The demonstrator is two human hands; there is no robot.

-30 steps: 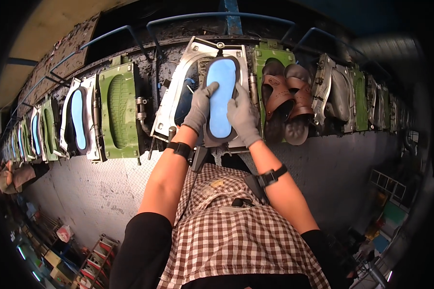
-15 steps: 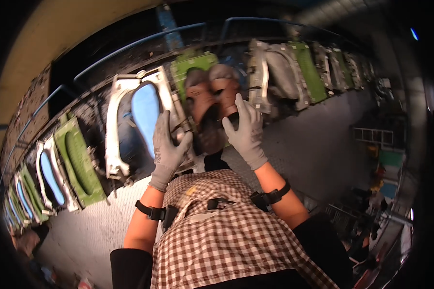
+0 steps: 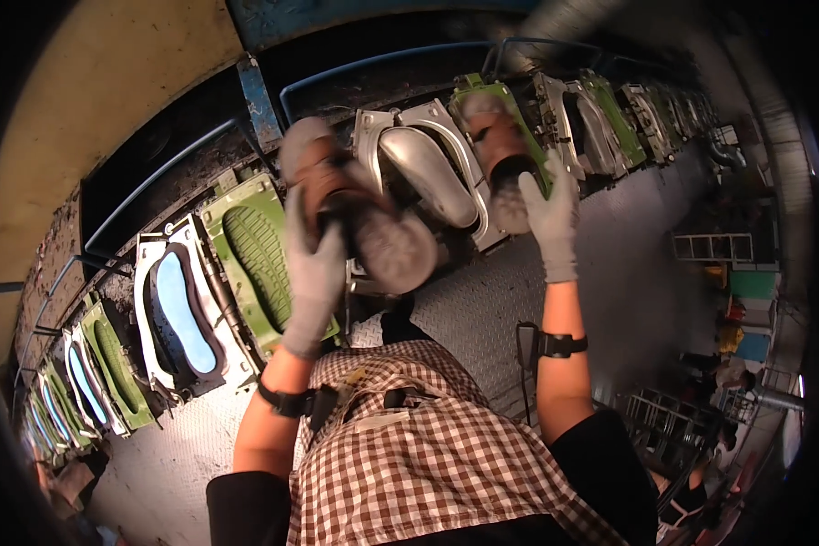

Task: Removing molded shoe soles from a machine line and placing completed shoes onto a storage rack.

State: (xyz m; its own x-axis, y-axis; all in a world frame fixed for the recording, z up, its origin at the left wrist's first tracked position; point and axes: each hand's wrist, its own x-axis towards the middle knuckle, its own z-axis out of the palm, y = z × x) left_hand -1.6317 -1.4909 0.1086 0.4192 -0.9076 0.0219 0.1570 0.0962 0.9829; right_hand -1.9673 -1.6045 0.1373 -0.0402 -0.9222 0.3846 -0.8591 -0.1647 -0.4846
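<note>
Both my hands wear grey gloves. My left hand (image 3: 314, 273) grips a brown shoe (image 3: 332, 187) with a grey toe, its thumb by the dark opening. That shoe is tilted over the row of moulds, with a blurred rounded grey end toward me. My right hand (image 3: 552, 218) is at the side of a second brown shoe (image 3: 502, 141), thumb at its opening; it appears to hold this shoe, though the contact is partly hidden. The second shoe is above an open green mould plate (image 3: 528, 127). Between the shoes, a metal shoe last (image 3: 428, 173) lies within an open silver mould frame (image 3: 369, 132).
A long curved row of open moulds runs left and right, with green sole plates (image 3: 250, 241) and bluish lasts (image 3: 180, 300). A blue rail (image 3: 382, 59) stands behind them. Below is a patterned metal floor (image 3: 464, 309). Racks (image 3: 714, 247) stand at the far right.
The two shoes, side by side before, are now apart. My left hand and one shoe have shifted left relative to the moulds; my right hand has moved right. The moulds appear farther right in view.
</note>
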